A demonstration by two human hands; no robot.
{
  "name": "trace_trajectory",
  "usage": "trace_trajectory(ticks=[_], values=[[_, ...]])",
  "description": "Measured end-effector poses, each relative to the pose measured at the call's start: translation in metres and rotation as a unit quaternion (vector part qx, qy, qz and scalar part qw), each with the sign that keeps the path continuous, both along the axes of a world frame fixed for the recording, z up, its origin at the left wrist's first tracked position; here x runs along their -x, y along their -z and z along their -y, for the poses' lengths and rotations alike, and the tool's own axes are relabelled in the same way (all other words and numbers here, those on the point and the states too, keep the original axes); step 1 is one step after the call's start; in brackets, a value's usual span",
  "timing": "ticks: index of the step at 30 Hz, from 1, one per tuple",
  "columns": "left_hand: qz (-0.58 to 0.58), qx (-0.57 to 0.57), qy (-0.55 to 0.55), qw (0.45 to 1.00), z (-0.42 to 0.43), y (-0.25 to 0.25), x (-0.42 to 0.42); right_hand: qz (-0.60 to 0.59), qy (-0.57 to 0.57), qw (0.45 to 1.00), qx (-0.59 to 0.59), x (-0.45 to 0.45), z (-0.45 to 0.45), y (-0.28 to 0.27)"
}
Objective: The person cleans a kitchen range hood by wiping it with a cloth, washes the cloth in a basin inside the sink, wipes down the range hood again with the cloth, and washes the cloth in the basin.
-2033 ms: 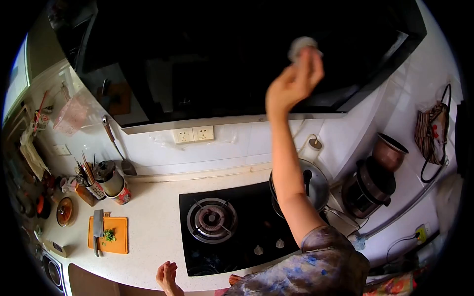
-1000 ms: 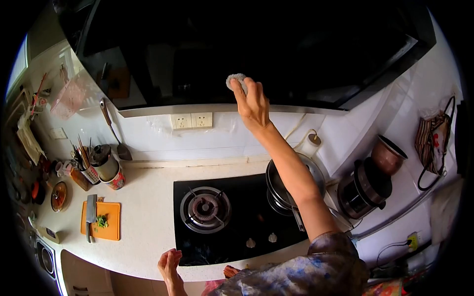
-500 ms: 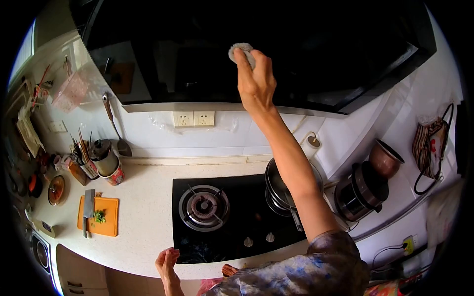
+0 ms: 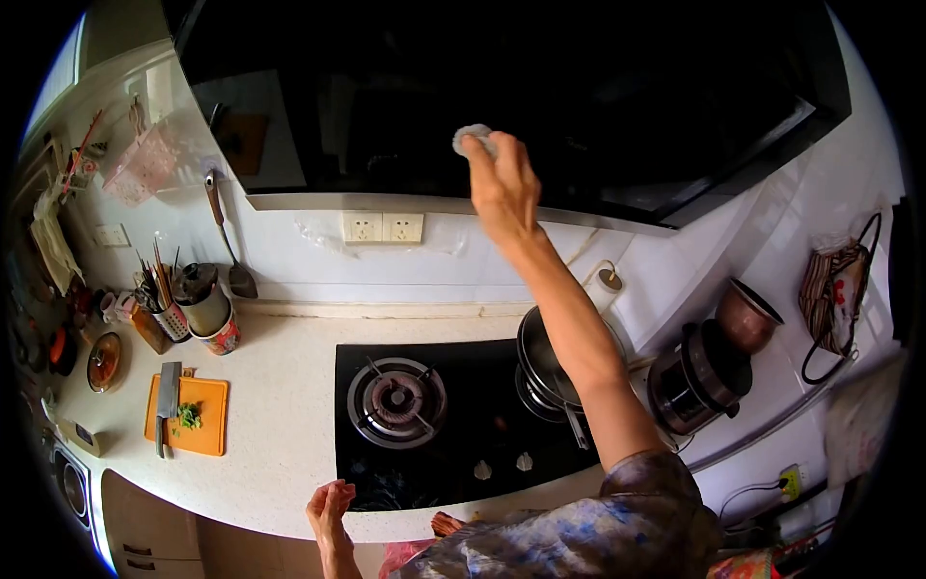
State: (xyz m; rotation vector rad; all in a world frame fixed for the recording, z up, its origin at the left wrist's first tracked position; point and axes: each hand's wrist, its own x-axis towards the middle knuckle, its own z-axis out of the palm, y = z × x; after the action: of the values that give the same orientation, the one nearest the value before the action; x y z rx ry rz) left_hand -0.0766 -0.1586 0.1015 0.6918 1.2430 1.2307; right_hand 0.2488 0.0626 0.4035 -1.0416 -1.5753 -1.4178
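Note:
My right hand (image 4: 505,188) reaches up, its fingers closed around a wadded whitish cloth (image 4: 472,141). The cloth is against the dark glossy front of the range hood (image 4: 598,116), a little above its lower edge. My left hand (image 4: 331,507) hangs low by the front left corner of the black gas stove (image 4: 463,386), fingers loosely curled and no object visible in it. Under my right forearm, a pan (image 4: 545,362) on the right burner is partly hidden. The left burner (image 4: 397,398) has nothing on it.
On the left counter, an orange cutting board (image 4: 207,415) bears a cleaver (image 4: 168,400) and chopped greens (image 4: 190,416). Utensil holders and a lidded pot (image 4: 203,294) stand behind. A spatula (image 4: 227,236) hangs on the wall. At right are a dark appliance (image 4: 699,372) and a brown pot (image 4: 749,317).
My right hand and the cloth have moved down the hood's front, closer to its lower edge. The camera view has shifted slightly. My left hand stays by the stove corner.

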Motion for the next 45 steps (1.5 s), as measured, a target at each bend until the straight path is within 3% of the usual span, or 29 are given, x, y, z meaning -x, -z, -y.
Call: trace_trajectory(ticks=[2,4,6,9,10,12,13,14,15,16,17,20,21,23,24,25,27,28,30,32,36,39,43,45], values=[[-0.003,0.009,0.011,1.000,0.004,0.005,0.005,-0.133,-0.116,0.984,-0.010,-0.015,0.015,-0.012],[-0.006,0.020,-0.004,1.000,0.008,0.010,0.009,-0.120,-0.074,0.978,-0.155,-0.036,0.038,-0.045],[-0.011,0.031,-0.013,0.999,0.012,0.010,0.015,-0.147,-0.126,0.947,-0.257,-0.061,0.049,-0.085],[-0.045,0.073,-0.013,0.996,0.016,0.015,0.026,-0.233,-0.223,0.908,-0.268,-0.066,0.038,-0.118],[-0.043,0.067,-0.013,0.997,0.017,0.032,0.031,-0.216,-0.190,0.914,-0.288,-0.066,0.023,-0.118],[0.035,0.018,-0.009,0.999,0.013,0.063,0.036,-0.140,-0.128,0.943,-0.273,-0.032,0.005,-0.107],[0.039,0.009,-0.020,0.999,0.013,0.054,0.031,-0.086,-0.172,0.948,-0.254,-0.011,-0.017,-0.097],[0.042,0.013,-0.014,0.999,0.011,0.052,0.028,-0.036,-0.147,0.971,-0.187,0.013,-0.023,-0.078],[0.057,-0.007,0.000,0.998,0.008,0.050,0.025,-0.025,-0.298,0.954,-0.017,0.024,-0.038,-0.064],[0.073,-0.026,0.013,0.997,0.006,0.047,0.021,0.009,-0.363,0.929,0.069,0.040,-0.049,-0.048],[0.074,-0.027,0.015,0.997,0.005,0.042,0.016,0.104,-0.250,0.961,-0.060,0.059,-0.059,-0.030],[0.086,-0.039,0.015,0.995,0.005,0.028,0.010,0.184,-0.251,0.949,-0.051,0.064,-0.052,-0.028],[0.077,-0.033,0.021,0.996,0.005,0.029,0.010,0.081,-0.336,0.933,0.098,0.048,-0.042,-0.042],[0.072,-0.028,0.027,0.997,0.005,0.032,0.008,-0.034,-0.400,0.914,0.063,0.016,-0.011,-0.079],[0.069,-0.023,0.024,0.997,0.007,0.038,0.009,-0.007,-0.329,0.939,-0.103,-0.002,0.003,-0.098],[0.066,-0.018,0.020,0.997,0.010,0.043,0.012,-0.017,-0.238,0.931,-0.277,-0.020,0.018,-0.116],[0.070,-0.022,0.015,0.997,0.014,0.048,0.014,-0.124,-0.115,0.921,-0.352,-0.063,0.048,-0.139],[0.076,-0.027,0.011,0.997,0.015,0.050,0.014,-0.219,-0.143,0.902,-0.342,-0.078,0.054,-0.145],[0.074,-0.031,0.012,0.997,0.017,0.054,0.016,-0.229,-0.096,0.901,-0.356,-0.073,0.053,-0.148],[0.071,-0.034,0.014,0.997,0.016,0.054,0.014,-0.126,-0.092,0.931,-0.330,-0.047,0.035,-0.130],[0.077,-0.034,0.007,0.996,0.016,0.034,0.004,-0.003,-0.086,0.992,-0.096,-0.022,-0.006,-0.049],[0.070,-0.028,0.015,0.997,0.018,0.034,0.006,0.069,-0.060,0.987,-0.128,-0.021,0.003,-0.043],[0.065,-0.019,0.014,0.998,0.020,0.042,0.010,0.016,-0.016,0.982,-0.189,-0.010,0.019,-0.085],[0.061,-0.019,0.010,0.998,0.022,0.038,0.009,0.023,0.004,0.984,-0.175,-0.010,0.020,-0.079]])
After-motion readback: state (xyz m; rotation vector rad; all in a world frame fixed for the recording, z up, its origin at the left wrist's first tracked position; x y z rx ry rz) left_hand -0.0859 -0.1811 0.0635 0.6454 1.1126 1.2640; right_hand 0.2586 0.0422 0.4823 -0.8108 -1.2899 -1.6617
